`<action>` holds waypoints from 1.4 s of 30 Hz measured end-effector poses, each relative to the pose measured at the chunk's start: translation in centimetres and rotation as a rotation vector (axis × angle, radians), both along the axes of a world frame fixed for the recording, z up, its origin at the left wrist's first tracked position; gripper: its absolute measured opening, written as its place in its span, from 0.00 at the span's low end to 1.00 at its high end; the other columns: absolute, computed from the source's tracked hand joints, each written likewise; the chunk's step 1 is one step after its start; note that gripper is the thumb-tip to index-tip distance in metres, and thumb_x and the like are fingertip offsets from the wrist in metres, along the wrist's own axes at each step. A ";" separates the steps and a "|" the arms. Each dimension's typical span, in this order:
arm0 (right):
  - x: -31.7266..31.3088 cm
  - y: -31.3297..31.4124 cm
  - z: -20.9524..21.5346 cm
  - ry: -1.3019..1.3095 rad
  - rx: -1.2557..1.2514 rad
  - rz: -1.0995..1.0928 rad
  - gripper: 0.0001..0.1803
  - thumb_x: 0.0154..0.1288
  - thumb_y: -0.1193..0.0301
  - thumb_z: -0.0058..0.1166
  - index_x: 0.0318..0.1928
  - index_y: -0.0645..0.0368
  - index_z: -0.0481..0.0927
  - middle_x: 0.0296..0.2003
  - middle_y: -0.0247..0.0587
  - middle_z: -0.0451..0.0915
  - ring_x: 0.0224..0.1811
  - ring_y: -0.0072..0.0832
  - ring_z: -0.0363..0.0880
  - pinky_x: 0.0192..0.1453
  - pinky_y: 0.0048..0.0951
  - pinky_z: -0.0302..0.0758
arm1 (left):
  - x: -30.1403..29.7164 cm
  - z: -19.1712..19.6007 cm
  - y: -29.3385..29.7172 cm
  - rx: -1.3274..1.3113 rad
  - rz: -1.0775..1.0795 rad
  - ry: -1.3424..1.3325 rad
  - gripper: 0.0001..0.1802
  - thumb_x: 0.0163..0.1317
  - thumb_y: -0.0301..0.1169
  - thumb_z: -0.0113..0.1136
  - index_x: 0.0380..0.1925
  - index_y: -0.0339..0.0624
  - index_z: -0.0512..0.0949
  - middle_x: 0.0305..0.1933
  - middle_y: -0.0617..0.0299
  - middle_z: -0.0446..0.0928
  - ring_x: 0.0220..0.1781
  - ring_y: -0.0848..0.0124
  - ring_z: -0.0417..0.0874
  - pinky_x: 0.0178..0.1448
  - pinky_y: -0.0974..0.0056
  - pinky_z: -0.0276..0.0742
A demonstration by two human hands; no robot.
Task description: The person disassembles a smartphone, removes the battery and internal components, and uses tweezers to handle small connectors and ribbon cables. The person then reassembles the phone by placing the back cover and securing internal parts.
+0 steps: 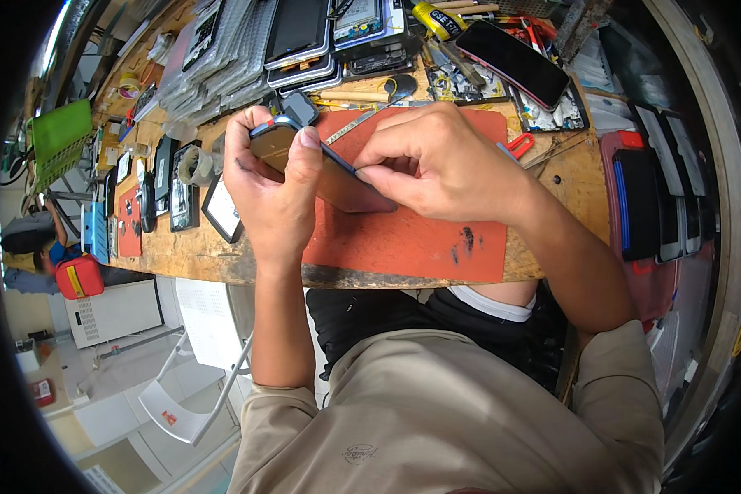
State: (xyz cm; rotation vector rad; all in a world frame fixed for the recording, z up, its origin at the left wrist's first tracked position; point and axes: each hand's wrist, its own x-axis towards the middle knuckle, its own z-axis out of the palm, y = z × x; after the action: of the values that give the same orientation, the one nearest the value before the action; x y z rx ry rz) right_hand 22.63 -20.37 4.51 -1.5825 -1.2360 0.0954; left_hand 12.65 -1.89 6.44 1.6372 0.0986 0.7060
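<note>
- Plainly, both hands meet over a red work mat [412,239] lying on a worn wooden tabletop [181,247].
- The left hand [273,185] grips a phone [337,177] with a dark reddish back and a blue edge, tilted so that its upper end points away from the person; the thumb lies along the near side and the fingers [309,140] curl over the top, clamped on the phone.
- The right hand [440,156] sits just beside it, its fingers bunched together and pinched at the phone's blue edge; whether they hold a small tool there cannot be told.
- The phone hangs just above the mat, its lower end close to the mat's surface.
- Metal tweezers [358,122] lie on the mat's far edge, behind the hands.
- A red-handled tool [519,146] peeks out at the mat's right edge, by the right wrist.
- Farther back, a dark phone with a pink rim [514,62] rests slanted over opened parts.
- Stacks of phone screens [300,41] fill the back of the tabletop.
- To the left lie several small phones and parts [173,185], with a roll of tape [193,165] near the left hand.
- A red tray with dark phones [646,206] stands to the right.
- A green basket [58,136] sits at the far left.
</note>
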 end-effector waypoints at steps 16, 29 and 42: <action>-1.1 0.5 0.9 -0.111 0.155 -0.170 0.10 0.65 0.82 0.67 0.46 0.66 0.90 0.36 0.43 0.89 0.33 0.32 0.87 0.36 0.31 0.84 | -1.1 0.1 -0.7 0.136 -0.036 0.050 0.23 0.68 0.28 0.73 0.55 0.36 0.70 0.50 0.62 0.69 0.49 0.77 0.75 0.56 0.69 0.76; -2.8 -1.4 5.6 -0.275 0.119 -0.096 0.15 0.59 0.86 0.69 0.48 0.68 0.90 0.37 0.48 0.89 0.35 0.39 0.89 0.38 0.34 0.84 | -2.3 -0.2 -1.4 0.463 0.024 -0.046 0.27 0.48 0.28 0.79 0.45 0.36 0.73 0.44 0.55 0.66 0.44 0.61 0.72 0.48 0.60 0.74; -6.1 -4.7 5.3 -0.125 -0.186 -0.237 0.12 0.63 0.83 0.67 0.48 0.66 0.90 0.36 0.43 0.90 0.36 0.34 0.90 0.38 0.32 0.85 | -1.8 1.6 -1.1 1.003 -0.361 -0.190 0.35 0.42 0.21 0.79 0.52 0.40 0.72 0.46 0.50 0.72 0.45 0.48 0.76 0.52 0.48 0.75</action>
State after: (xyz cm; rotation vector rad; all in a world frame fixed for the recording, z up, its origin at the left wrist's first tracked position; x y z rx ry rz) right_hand 16.51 -25.04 9.79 -1.9104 -1.1515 -0.0427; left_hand 10.83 -3.04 8.01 2.4212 -0.7871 0.6558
